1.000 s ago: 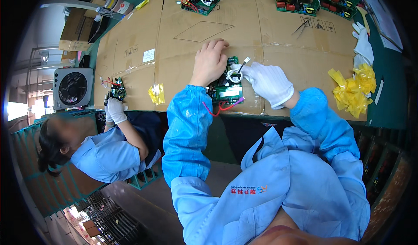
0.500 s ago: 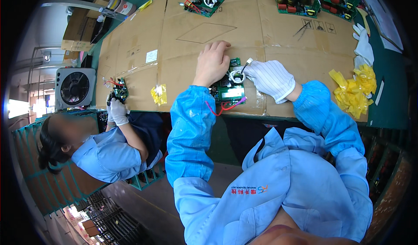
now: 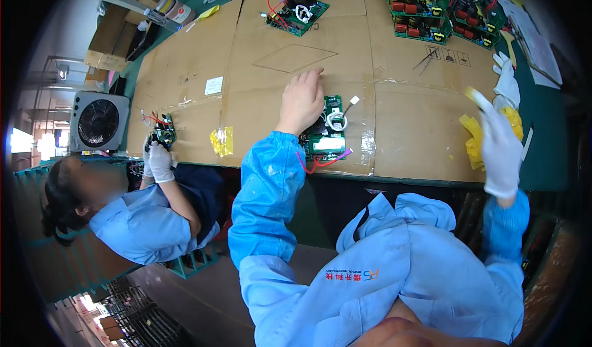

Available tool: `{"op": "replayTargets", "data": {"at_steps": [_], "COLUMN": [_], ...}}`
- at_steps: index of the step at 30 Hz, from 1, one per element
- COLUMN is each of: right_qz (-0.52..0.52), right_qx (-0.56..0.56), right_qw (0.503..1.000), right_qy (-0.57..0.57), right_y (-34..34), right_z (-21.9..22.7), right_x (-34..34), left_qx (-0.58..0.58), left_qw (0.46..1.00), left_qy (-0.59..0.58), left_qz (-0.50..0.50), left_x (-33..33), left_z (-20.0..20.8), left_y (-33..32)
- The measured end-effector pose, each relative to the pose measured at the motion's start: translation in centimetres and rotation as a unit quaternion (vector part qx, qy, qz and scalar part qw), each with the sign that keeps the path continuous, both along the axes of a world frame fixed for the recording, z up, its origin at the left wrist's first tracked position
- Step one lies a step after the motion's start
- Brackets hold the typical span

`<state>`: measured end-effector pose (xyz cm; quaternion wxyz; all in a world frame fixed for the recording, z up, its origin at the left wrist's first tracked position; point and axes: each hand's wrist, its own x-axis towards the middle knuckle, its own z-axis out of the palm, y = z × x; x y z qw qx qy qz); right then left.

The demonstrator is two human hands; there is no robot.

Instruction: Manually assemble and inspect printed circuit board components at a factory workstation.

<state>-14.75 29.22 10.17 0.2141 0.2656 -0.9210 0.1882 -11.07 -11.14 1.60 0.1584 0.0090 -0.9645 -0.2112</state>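
My left grip (image 3: 302, 100) lies flat and open on the green circuit board's (image 3: 327, 131) left edge, near the surface (image 3: 407, 125) rim. My gloved right grip (image 3: 499, 146) hangs open over yellow tape scraps (image 3: 472, 140), well right. More boards (image 3: 431, 8) beyond.

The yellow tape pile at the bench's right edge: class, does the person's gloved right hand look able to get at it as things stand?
Probably yes. The right hand hovers right beside the yellow tape pile, with nothing lying between them, and its fingers seem to pinch a small yellow piece.
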Motion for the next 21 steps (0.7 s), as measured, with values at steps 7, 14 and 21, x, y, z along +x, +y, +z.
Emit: {"op": "replayTargets", "data": {"at_steps": [7,14,21], "right_qz": [-0.151,0.191,0.319], "right_qx": [0.228,-0.028,0.022], "right_qw": [0.940,0.937,0.928], "right_qy": [-0.205,-0.290,-0.189], "right_y": [7.5,-7.3,-15.7], "right_z": [-2.2,-3.9,-8.0], "right_x": [3.7,3.8,4.0], "left_qx": [-0.024,-0.007,0.006], "left_qw": [0.999,0.999,0.998], "left_qy": [-0.029,0.005,-0.005], "left_qz": [0.029,0.045,0.059], "left_x": [0.5,-0.1,0.1], "left_z": [0.5,0.3,0.3], "left_y": [0.6,0.5,0.5]}}
